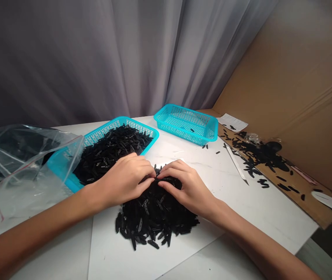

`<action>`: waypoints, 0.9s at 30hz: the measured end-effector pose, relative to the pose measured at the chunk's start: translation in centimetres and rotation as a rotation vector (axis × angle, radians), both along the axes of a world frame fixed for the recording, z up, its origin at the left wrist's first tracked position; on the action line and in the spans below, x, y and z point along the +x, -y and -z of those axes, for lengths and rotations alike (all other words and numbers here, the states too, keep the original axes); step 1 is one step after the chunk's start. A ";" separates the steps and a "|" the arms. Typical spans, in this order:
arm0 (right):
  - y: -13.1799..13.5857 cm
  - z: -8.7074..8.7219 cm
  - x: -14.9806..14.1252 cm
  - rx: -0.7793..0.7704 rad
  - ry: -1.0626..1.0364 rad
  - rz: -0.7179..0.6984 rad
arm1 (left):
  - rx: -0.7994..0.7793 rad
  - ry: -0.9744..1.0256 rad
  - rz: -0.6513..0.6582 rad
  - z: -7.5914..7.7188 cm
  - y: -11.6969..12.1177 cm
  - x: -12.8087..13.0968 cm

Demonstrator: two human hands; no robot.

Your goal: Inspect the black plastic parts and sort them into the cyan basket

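Note:
Both hands meet above a heap of small black elongated plastic pieces [157, 217] on a white sheet [107, 260]. My left hand [129, 175] comes from the left with thumb and fingers pinched together. Opposite it, my right hand [180, 181] is pinched too, its fingertips almost touching the left ones. Whatever lies between the fingertips is too small and dark to make out. Just behind my left hand, a turquoise basket [151, 149] holds many more of the black pieces.
A second turquoise basket [209, 134] at the back has a black piece in it. Clear plastic bags [37, 163] lie at left. On the right are cardboard [282, 186] with scattered black pieces, a white pointed tool [236, 163] and a paper slip [233, 121]. A grey curtain [119, 58] hangs behind.

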State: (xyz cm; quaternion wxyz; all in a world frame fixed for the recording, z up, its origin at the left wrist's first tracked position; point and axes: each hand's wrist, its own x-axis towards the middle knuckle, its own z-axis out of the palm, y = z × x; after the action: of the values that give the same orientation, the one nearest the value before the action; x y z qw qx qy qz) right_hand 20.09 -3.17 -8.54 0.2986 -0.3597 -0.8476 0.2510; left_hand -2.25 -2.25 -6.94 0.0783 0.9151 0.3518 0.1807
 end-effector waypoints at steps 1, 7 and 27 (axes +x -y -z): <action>0.0 -0.2 0.0 0.002 -0.025 0.015 | -0.025 0.036 -0.010 -0.1 0.0 0.1; 0.0 -1.0 0.3 -0.126 -0.220 0.128 | -0.177 0.299 -0.092 -1.3 0.3 0.4; -0.2 -1.5 0.2 -0.809 -0.583 0.027 | -0.299 0.399 -0.089 -1.6 0.1 0.2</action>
State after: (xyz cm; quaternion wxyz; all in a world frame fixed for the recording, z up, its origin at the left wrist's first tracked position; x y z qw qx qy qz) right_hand 20.29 -2.94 -7.04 0.3628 -0.3726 -0.5587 0.6460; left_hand -2.07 -2.36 -5.36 0.2728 0.8231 0.3924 0.3068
